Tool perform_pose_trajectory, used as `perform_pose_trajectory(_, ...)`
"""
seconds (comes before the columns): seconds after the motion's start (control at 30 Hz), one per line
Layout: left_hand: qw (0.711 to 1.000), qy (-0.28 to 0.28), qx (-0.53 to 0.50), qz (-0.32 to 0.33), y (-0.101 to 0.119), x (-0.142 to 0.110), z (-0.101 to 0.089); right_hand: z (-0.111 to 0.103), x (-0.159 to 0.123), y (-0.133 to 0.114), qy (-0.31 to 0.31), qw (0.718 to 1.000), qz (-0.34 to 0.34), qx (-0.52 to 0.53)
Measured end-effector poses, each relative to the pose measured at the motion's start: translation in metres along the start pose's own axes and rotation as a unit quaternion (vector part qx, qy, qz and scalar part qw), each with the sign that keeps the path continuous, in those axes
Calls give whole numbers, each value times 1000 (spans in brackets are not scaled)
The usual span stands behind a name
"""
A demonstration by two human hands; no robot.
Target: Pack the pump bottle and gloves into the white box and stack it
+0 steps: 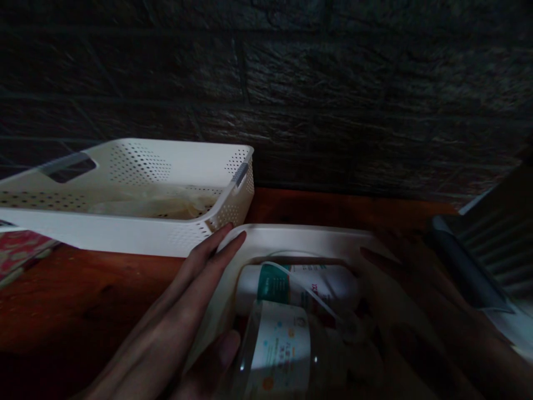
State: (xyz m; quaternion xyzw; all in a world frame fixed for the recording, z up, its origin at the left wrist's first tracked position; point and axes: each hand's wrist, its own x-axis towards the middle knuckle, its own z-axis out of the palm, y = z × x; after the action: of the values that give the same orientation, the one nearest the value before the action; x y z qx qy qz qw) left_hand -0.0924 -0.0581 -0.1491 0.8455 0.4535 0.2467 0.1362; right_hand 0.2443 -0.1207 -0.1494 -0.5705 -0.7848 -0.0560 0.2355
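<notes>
A white plastic bin [303, 233] stands close in front of me on the wooden surface. My left hand [166, 328] holds its left side, the fingers stretched along the outside near the far corner and the thumb inside the rim. On the opposite side, my right hand [428, 300] grips the right rim, though deep shadow blurs its fingers. Inside lie a white bottle with a green label band [325, 283] and, nearer me, a clear bottle with a white label [283, 344]. A thin white tube [312, 291] crosses over the white bottle.
A perforated white basket [137, 233] with crumpled, clear-looking plastic inside sits at the left, against the bin's far-left corner. Behind is a dark brick-patterned wall [291, 94]. A dark grey handle-like part [466, 266] and a ribbed panel [499, 239] are at the right.
</notes>
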Motion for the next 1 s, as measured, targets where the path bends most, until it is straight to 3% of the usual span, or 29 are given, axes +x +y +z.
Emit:
perform_pose_trajectory(0.1, 999, -44, 8, -20, 7, -3, -6, -4, -6, -6, -19, 998, 41, 33)
perform_pose_trajectory(0.3, 1000, -7, -6, -24, 19, -9, -7, -2, -24, 3, -85, 990, 88, 69)
perform_pose_trajectory(0.5, 999, -10, -7, -32, 18, -7, -4, 2, -17, 2, -45, 992, 84, 79)
perform_pose_trajectory(0.77, 999, -35, -14, -35, 9, -2, 0, -13, 3, -7, 5, 995, 50, 85)
perform_pose_trajectory(1.0, 997, -60, -36, -20, 16, 4, -8, 33, -1, 28, 84, 992, 20, 89)
